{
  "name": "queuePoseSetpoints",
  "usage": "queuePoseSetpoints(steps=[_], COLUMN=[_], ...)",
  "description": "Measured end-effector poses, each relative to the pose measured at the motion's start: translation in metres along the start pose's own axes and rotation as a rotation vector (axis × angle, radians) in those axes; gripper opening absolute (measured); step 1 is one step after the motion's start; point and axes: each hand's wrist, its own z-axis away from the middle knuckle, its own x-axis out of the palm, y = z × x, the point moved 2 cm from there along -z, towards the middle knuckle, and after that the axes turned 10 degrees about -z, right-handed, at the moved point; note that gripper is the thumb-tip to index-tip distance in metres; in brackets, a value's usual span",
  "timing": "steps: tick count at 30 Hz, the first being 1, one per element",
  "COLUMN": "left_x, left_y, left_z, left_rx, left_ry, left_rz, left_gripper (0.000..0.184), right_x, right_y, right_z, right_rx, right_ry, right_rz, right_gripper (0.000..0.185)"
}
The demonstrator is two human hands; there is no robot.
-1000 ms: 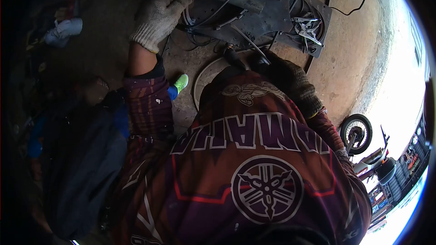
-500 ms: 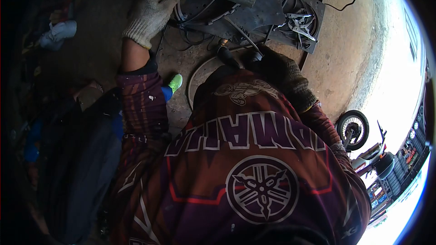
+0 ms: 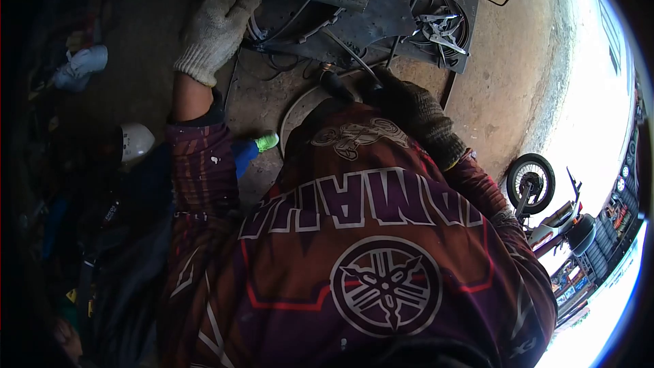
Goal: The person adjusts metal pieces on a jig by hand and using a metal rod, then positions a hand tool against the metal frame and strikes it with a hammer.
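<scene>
My left hand [image 3: 214, 33], in a pale knit glove, is closed at a curved metal rod [image 3: 253, 1] on the edge of a dark steel frame [image 3: 381, 3]. Its fingertips are partly hidden. A darker glove covers my right hand [image 3: 417, 110], which is closed around the lower end of a slim metal rod [image 3: 352, 50]. That rod slants up to the frame, and shadow hides most of the fingers. Just left of this hand is a black cylindrical piece with a copper-coloured tip [image 3: 334, 82].
Locking pliers [image 3: 441, 30] lie over coiled wire on a metal plate at the frame's right. A person in dark clothes [image 3: 129, 232] is close on my left, with a green shoe [image 3: 267, 142] and a white helmet [image 3: 136, 143]. A motorcycle [image 3: 535, 191] stands at right.
The view has shifted, so the frame and both hands appear slightly further left. The person at left has moved, and a white helmet now shows. Both hands keep their holds.
</scene>
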Motion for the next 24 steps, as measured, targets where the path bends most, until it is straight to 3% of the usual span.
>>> queuePoseSetpoints(steps=[4,6,7,10,12,15,19,22,24], left_x=[-0.002,-0.007,-0.005,-0.003,-0.001,-0.002,-0.002,0.001,0.003], left_y=[0.006,0.011,0.011,0.008,0.007,0.009,0.012,0.009,0.009], left_z=[0.001,-0.001,-0.001,0.001,0.001,0.001,0.002,0.003,0.004], left_rx=[0.058,-0.109,-0.100,0.042,0.036,0.042,-0.011,0.039,0.009], left_ry=[0.121,-0.128,-0.128,0.018,0.024,0.058,0.007,0.078,0.085], left_rz=[-0.074,-0.112,-0.114,-0.055,-0.022,-0.069,0.016,-0.010,0.021], left_gripper=[0.039,0.036,0.036,0.037,0.035,0.034,0.034,0.033,0.033], right_x=[0.011,0.017,0.015,0.013,0.013,0.005,0.015,0.016,0.023], right_y=[0.021,0.029,0.028,0.024,0.027,0.022,0.035,0.040,0.053], right_z=[-0.010,-0.014,-0.014,-0.018,-0.016,-0.009,-0.014,-0.013,-0.017], right_rx=[-0.080,-0.180,-0.180,-0.121,-0.280,-0.178,-0.278,-0.135,-0.304], right_ry=[-0.049,0.016,0.025,-0.068,-0.054,-0.026,0.013,-0.002,0.035], right_rz=[-0.112,-0.131,-0.132,-0.110,0.125,-0.031,0.041,-0.114,-0.138], right_gripper=[0.059,0.057,0.057,0.057,0.061,0.052,0.057,0.057,0.054])
